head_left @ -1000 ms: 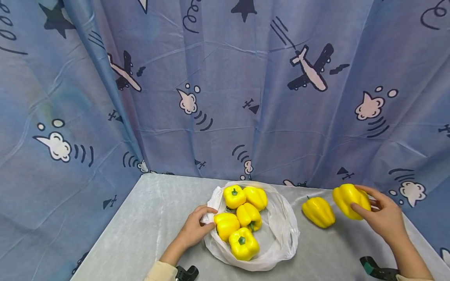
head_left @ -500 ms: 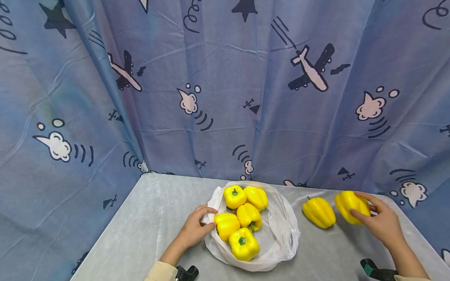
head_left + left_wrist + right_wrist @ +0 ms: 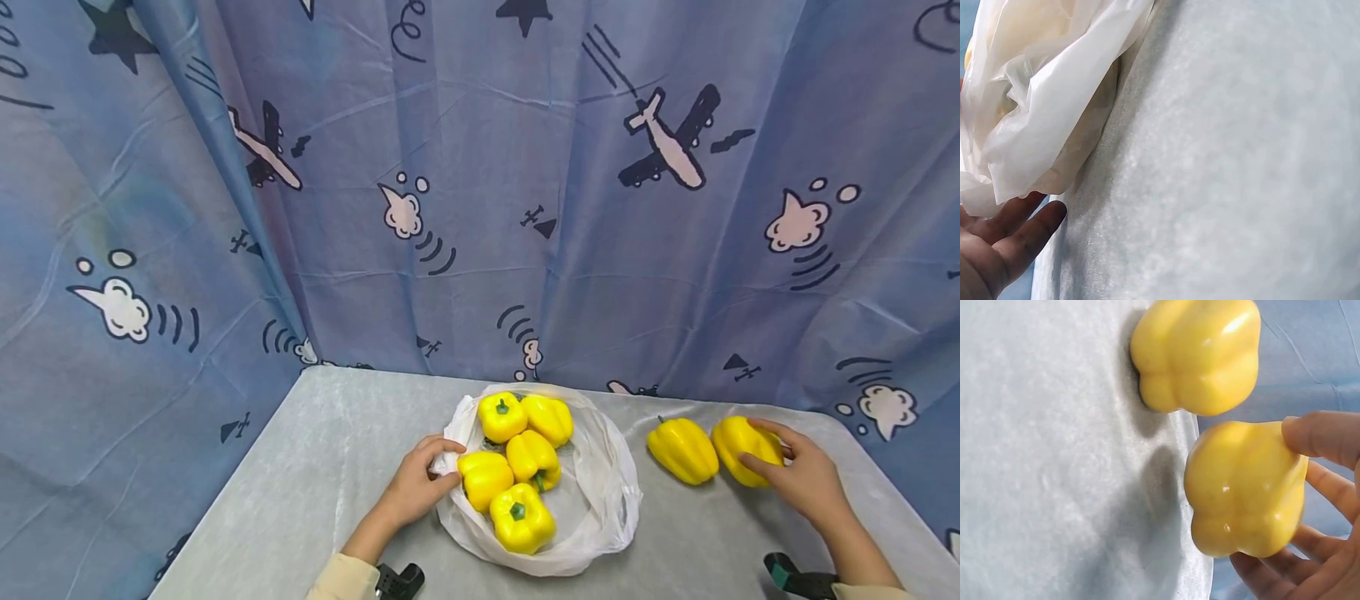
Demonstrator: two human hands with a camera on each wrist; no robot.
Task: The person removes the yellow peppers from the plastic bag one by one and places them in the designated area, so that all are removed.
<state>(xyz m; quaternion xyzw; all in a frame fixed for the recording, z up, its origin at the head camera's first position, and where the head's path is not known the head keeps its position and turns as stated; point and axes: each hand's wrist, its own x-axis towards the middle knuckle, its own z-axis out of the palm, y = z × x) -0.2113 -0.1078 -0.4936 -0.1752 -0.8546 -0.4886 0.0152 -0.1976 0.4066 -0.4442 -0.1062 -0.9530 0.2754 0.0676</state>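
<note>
One pepper (image 3: 737, 448), lower than before, in curled right grip (image 3: 812, 477), white bag (image 3: 617, 487) in pinched left grip (image 3: 416, 483)

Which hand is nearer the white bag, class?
Left: the left hand holds the white bag by its edge; the right hand, off to the bag's right, grips a yellow pepper.

The right hand (image 3: 1335, 565) grips a yellow pepper (image 3: 1244, 487); a second pepper (image 3: 1197, 356) rests on the pale surface (image 3: 1035, 456) just beside the grip.
</note>
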